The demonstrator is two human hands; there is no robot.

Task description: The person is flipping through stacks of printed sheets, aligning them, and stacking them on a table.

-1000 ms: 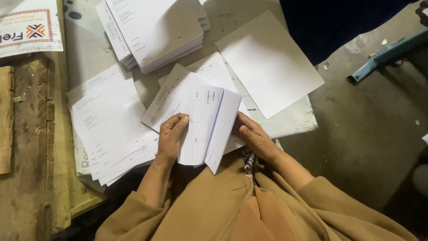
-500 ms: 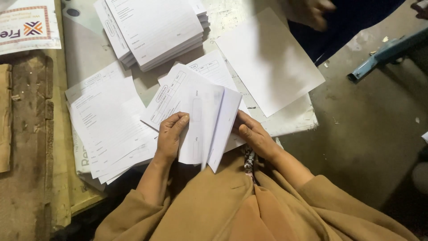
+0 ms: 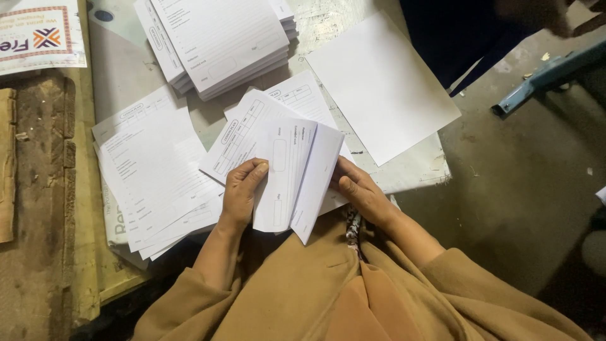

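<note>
Head view: both hands hold a bundle of printed forms [image 3: 293,173] above the near edge of the bench [image 3: 126,76]. Left hand [image 3: 243,192] pinches the bundle's left part, thumb on top. Right hand [image 3: 356,189] grips the right part from beneath, fingers curled, lifting a folded flap. Loose forms [image 3: 151,177] lie spread just left of the bundle. A stack [image 3: 218,41] sits farther back, and a blank sheet [image 3: 382,85] lies to the right.
</note>
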